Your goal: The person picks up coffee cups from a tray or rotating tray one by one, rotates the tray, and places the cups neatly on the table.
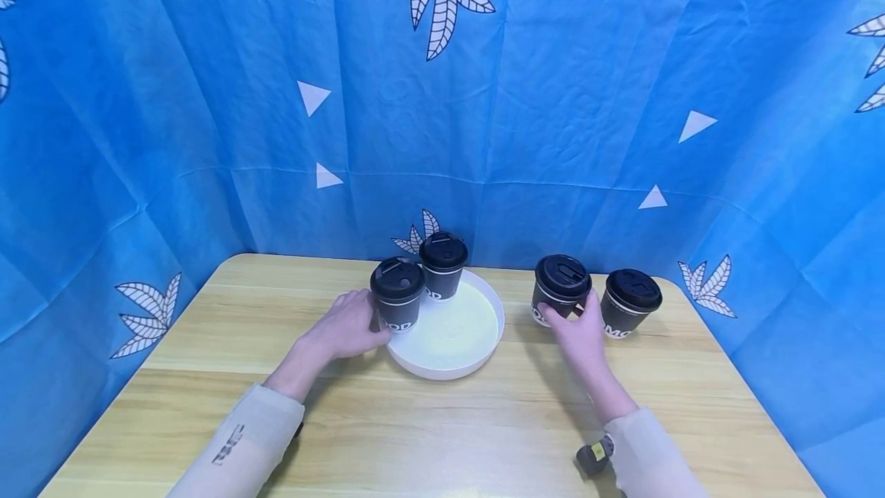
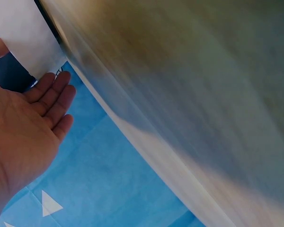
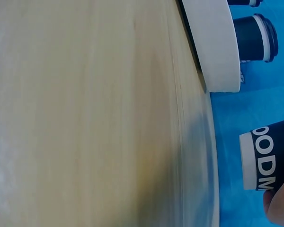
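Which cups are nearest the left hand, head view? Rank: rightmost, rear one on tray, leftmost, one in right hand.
From the left hand:
1. Leftmost cup, touching it, at its right
2. Rear cup, on the white tray, farther right
3. Second-from-right cup, in the right hand
4. Rightmost cup, past the right hand

Bright, diffuse light in the head view; dimmer, hazier wrist views.
The shallow, round white tray (image 1: 465,333) looks nearly washed out inside; the pale wood-grain table (image 1: 449,429) has a whitish sheen in front of it and soft-edged shadows to either side. The left wrist view shows that table blurred under a broad, dark shadow.
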`<state>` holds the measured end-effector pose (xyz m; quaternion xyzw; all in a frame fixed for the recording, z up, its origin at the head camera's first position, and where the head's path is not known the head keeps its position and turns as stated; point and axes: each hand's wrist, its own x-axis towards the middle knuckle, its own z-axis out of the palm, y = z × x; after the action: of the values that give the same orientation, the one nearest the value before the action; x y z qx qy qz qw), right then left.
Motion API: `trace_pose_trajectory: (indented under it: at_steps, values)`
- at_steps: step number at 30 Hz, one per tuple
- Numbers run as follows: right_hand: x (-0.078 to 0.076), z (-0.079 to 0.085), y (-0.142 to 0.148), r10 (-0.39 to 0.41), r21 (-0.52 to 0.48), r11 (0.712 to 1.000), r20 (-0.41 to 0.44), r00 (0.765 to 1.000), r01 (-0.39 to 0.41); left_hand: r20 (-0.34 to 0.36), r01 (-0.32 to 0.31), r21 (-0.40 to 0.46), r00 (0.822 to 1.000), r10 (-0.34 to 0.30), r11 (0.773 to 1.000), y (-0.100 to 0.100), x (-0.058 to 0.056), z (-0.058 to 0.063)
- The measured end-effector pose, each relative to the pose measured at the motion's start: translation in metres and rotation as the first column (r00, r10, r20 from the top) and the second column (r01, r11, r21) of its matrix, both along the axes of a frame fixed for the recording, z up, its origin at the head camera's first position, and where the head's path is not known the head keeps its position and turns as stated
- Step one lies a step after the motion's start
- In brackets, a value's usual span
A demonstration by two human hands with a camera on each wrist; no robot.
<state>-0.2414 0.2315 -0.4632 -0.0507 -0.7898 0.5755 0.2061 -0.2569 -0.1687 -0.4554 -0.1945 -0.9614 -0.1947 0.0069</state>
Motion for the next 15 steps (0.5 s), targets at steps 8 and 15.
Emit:
trace_pose_trajectory:
  at_steps: [8,15]
  values:
    - [-0.0005,0.0007,0.0053,-0.047,0.009,0.999,0.060,0.997,0.047,0.011,-0.006,0.002,1.000,0.006,1.000,0.0007,0.0002,-0.0001]
    - [-0.0029,-0.0006,0.0104,-0.084,0.016,0.996,0.093,0.992,0.083,0.011,0.001,0.006,1.000,-0.001,1.000,0.0011,0.0002,0.0024]
